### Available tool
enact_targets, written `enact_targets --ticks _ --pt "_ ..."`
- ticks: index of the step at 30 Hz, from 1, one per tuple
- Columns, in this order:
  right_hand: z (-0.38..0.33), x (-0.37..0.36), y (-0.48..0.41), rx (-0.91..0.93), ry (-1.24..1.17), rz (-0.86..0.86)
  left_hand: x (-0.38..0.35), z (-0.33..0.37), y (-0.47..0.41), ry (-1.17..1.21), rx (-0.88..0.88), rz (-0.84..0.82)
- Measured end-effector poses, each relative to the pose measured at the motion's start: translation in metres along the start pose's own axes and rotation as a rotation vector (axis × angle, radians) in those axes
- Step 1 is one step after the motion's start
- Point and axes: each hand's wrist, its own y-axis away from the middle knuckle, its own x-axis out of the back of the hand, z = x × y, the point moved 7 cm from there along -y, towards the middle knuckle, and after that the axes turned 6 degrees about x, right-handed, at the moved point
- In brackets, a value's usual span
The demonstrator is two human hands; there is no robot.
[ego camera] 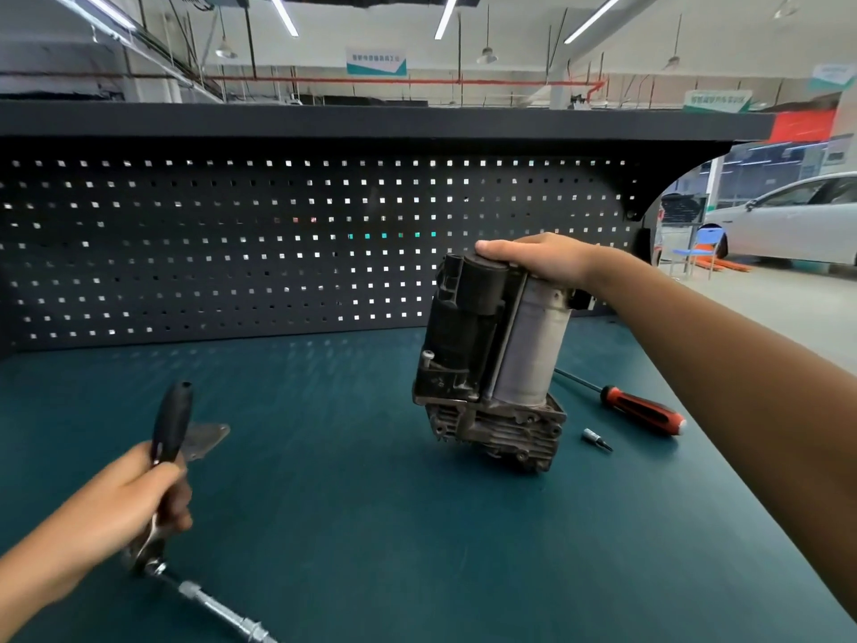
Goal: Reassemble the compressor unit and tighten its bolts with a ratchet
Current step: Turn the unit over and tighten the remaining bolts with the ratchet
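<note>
The compressor unit (491,359) stands tilted on the green bench top, a black motor housing beside a grey cylinder on a ribbed metal base. My right hand (538,259) grips its top end from above. My left hand (125,498) holds a ratchet (169,433) by the shaft at the lower left, its black handle pointing up. A long chrome extension bar (218,607) runs from the ratchet head toward the bottom edge. A flat metal cover plate (206,439) lies on the bench just behind the ratchet handle.
A red and black screwdriver (642,410) and a small socket bit (597,439) lie right of the compressor. A dark pegboard wall (278,252) with a shelf above closes the back of the bench (371,526). A white car (788,220) is parked far right.
</note>
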Motion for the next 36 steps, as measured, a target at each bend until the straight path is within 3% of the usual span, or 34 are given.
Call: enact_targets --ticks 7,14,19,21,25,27,30,33,34,35,36 --pt "-0.002 0.000 0.000 0.007 0.017 0.040 -0.037 0.106 0.047 0.066 -0.253 -0.013" --pt "-0.002 -0.001 0.000 0.001 0.045 0.056 -0.061 0.098 0.054 0.024 -0.053 -0.170" --pt "-0.002 -0.001 0.001 -0.002 0.029 0.054 -0.041 0.090 0.044 -0.381 -0.191 -0.224" --pt "-0.002 -0.001 0.000 0.000 0.016 0.057 -0.042 0.080 0.053 -0.260 -0.076 -0.389" --pt "0.000 0.000 -0.001 0.004 0.018 0.065 -0.043 0.041 0.065 0.245 0.192 -0.702" --pt "0.000 0.000 -0.002 0.004 0.011 0.067 -0.054 0.052 0.093 0.583 0.175 -0.987" --pt "-0.002 -0.001 0.000 0.010 0.023 0.075 -0.052 0.046 0.096 0.845 0.063 -0.982" --pt "-0.005 -0.002 0.003 0.018 0.056 0.092 -0.071 0.056 0.104 0.928 0.243 -1.030" --pt "-0.006 -0.003 0.004 0.021 0.071 0.097 -0.071 0.043 0.098 0.947 0.327 -0.979" --pt "-0.008 -0.003 0.005 0.024 0.083 0.101 -0.067 0.029 0.092 0.966 0.368 -0.801" --pt "-0.009 -0.004 0.006 0.024 0.090 0.100 -0.063 0.027 0.094 0.954 0.387 -0.723"
